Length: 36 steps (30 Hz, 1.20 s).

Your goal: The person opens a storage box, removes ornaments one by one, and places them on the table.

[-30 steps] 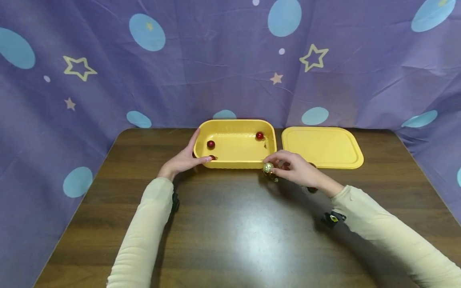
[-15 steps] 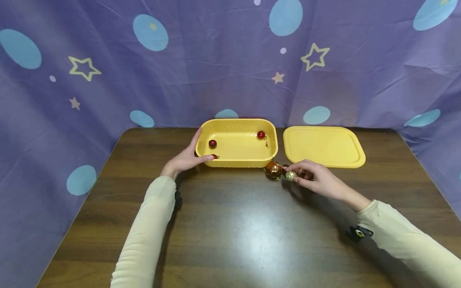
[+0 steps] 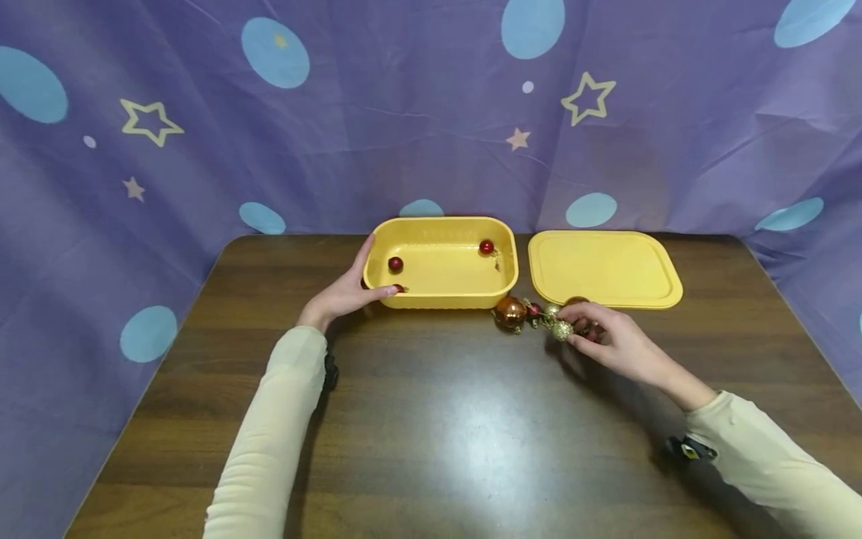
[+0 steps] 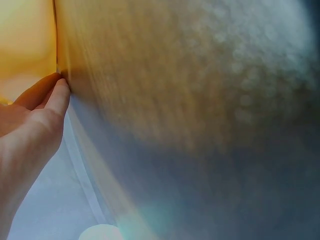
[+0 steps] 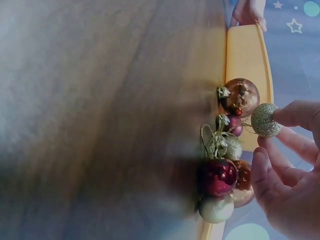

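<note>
My left hand (image 3: 346, 293) grips the left front corner of a yellow plastic container (image 3: 441, 301), thumb over the front rim and fingers along the left side. Three small red baubles lie inside: a dark one (image 3: 395, 263), a shiny one (image 3: 486, 247) at the right, and one (image 3: 399, 288) partly behind the thumb. My right hand (image 3: 622, 344) pinches a gold glitter bauble (image 5: 266, 120) between thumb and fingers, above a row of other baubles. That row holds a copper bauble (image 5: 241, 97), a dark red one (image 5: 218, 177), a pale one (image 5: 216, 208) and another glitter one (image 5: 231, 148).
A yellow lid (image 3: 606, 268) lies flat right of the container, behind the row of baubles. Both sit near the back edge of the brown wooden table (image 3: 431, 419). A purple curtain (image 3: 431, 112) with stars hangs behind it.
My right hand has moved right with the glitter bauble, from the container's front right corner to beyond the copper bauble, which now shows fully. My left hand keeps its place on the container.
</note>
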{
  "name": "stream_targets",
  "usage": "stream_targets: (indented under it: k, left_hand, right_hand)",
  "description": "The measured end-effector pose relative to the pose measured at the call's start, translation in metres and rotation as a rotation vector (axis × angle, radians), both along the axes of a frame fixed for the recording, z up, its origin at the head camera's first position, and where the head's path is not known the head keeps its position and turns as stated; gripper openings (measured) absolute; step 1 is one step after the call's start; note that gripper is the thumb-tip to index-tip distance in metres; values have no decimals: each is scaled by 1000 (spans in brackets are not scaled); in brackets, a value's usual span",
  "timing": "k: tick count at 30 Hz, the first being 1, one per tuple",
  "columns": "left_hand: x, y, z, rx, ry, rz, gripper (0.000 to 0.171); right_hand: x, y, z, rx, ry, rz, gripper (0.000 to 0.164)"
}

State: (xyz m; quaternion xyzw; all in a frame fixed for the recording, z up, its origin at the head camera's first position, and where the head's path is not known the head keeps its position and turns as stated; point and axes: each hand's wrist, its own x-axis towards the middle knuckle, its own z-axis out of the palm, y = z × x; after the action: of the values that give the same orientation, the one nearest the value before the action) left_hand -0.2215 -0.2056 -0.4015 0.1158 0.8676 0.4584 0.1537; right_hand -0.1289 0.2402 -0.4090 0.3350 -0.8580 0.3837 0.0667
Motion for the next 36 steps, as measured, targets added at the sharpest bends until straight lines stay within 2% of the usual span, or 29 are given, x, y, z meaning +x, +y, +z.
stream_targets:
  k: [3,11,19,28,36]
  left_hand:
    - [0,-1,0,6,-5,0,109]
    - [0,-1,1,17,-6,-5,109]
    - [11,7,25,26,-45,-16,108]
    - [-2,-2,0,10,1,-9,110]
    - [-2,-2,-2,20,5,-13,108]
  right_hand:
    - [-2,0,1,16,17,-17,31]
    - [-2,5,0,87,137,-19,31]
    - [-2,7,-4,132,182,-31,30]
    - [-4,8,-7,223,201,-89,29]
    - [-5,11,-10,268,205,-95,28]
